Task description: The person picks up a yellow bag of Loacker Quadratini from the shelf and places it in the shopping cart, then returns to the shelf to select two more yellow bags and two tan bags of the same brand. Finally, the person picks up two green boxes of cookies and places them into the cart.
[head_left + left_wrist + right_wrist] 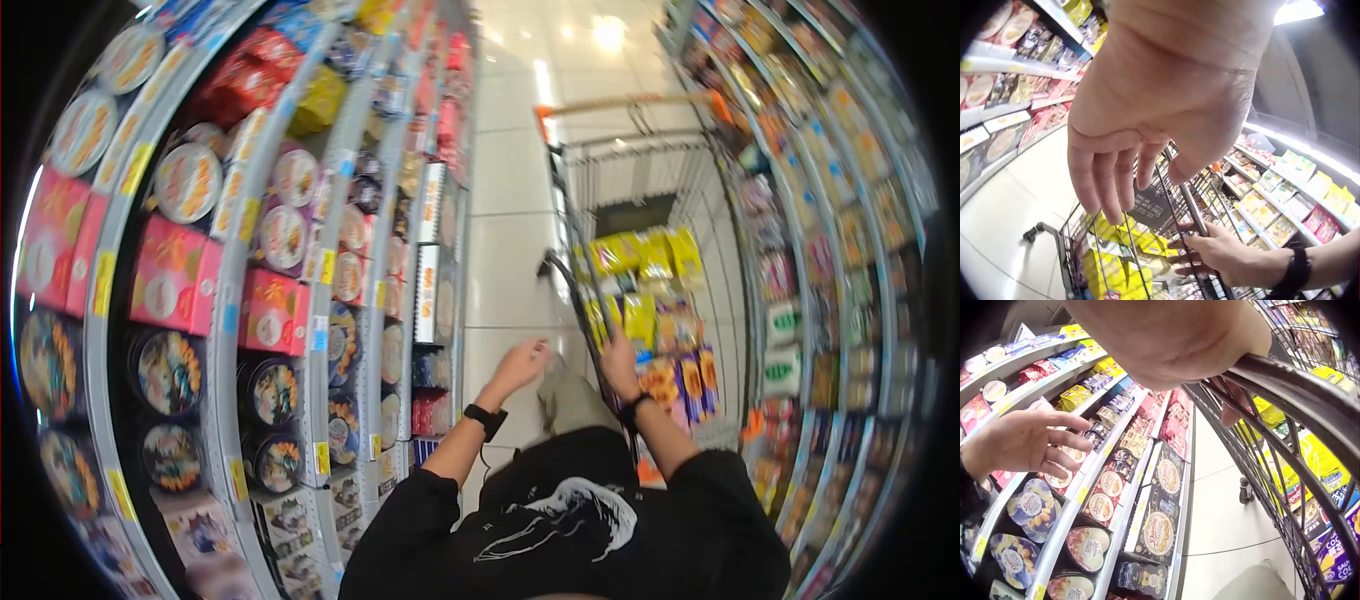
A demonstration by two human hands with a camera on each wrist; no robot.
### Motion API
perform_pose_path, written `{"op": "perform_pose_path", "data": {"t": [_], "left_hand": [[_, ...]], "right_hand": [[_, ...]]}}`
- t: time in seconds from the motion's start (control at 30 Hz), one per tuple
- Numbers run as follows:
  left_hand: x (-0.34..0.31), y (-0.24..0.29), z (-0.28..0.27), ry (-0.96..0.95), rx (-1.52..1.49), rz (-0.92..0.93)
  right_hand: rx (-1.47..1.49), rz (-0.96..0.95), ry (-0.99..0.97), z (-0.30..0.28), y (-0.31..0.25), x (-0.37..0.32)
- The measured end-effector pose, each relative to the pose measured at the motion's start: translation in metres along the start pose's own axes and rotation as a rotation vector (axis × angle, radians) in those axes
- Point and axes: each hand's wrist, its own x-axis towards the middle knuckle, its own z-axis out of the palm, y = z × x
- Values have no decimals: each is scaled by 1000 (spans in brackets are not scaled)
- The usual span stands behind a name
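My right hand (618,368) grips the dark side rail of a wire shopping cart (1310,400); its fingers pass down beside the wires in the right wrist view. Inside the cart are several yellow bags (655,255) and purple packets (700,385). My left hand (518,365) hangs in the air left of the cart, holding nothing. Its fingers are loosely bent in the left wrist view, and the cart wires show behind them. Seen from the right wrist, the left hand (1029,444) overlaps the shelves of boxes and tins.
A tall shelf on the left holds round tins (165,370), pink boxes (172,275) and heart-shaped tins (1088,549). Another shelf with packaged goods (785,325) runs along the right, close to the cart. Between them lies a pale tiled floor (505,180).
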Motion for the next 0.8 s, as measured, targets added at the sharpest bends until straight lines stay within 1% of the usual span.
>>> {"op": "perform_pose_path", "data": {"t": [0.03, 0.07, 0.1, 0.13, 0.2, 0.23, 0.3, 0.33, 0.4, 0.43, 0.5, 0.53, 0.57, 0.63, 0.73, 0.77, 0.8], "left_hand": [[-5, 3, 1, 48, -58, -27], [-2, 7, 0, 105, -110, -48], [3, 13, -2, 61, -102, -26], [8, 21, -7, 28, -83, -15], [36, 27, -15, -24, -53, 7], [57, 27, -19, 14, 38, 110], [96, 37, -26, 120, 238, 279], [114, 51, -29, 103, 247, 290], [152, 82, -31, 106, 373, 497], [171, 92, -30, 92, 383, 506], [206, 108, -27, 101, 542, 677], [225, 109, -31, 83, 544, 678], [248, 105, -35, 57, 659, 648], [288, 97, -44, -13, 846, 601], [326, 88, -62, -56, 850, 672], [335, 83, -65, 2, 798, 721], [343, 87, -69, 3, 786, 722]], "right_hand": [[7, -3, 12, -4, -11, 6], [39, -72, 55, -4, -14, 12], [6, -39, 43, -8, -25, 19], [-8, -55, 55, -5, -25, 26], [-49, 22, 35, -1, -31, 42], [-46, 44, 55, 3, -30, 50], [-57, -1, 91, 14, -27, 70], [-51, 12, 108, 17, -28, 79], [-3, -29, 131, 20, -35, 96], [30, 2, 102, 10, -52, 105], [56, 25, 106, 17, -51, 125], [72, 48, 92, 21, -49, 133], [44, 54, 67, 24, -45, 143], [15, 59, 84, 25, -50, 162], [-68, 53, 77, 26, -61, 192], [-41, 24, 101, 24, -71, 200], [-10, -7, 118, 22, -77, 208]]}}
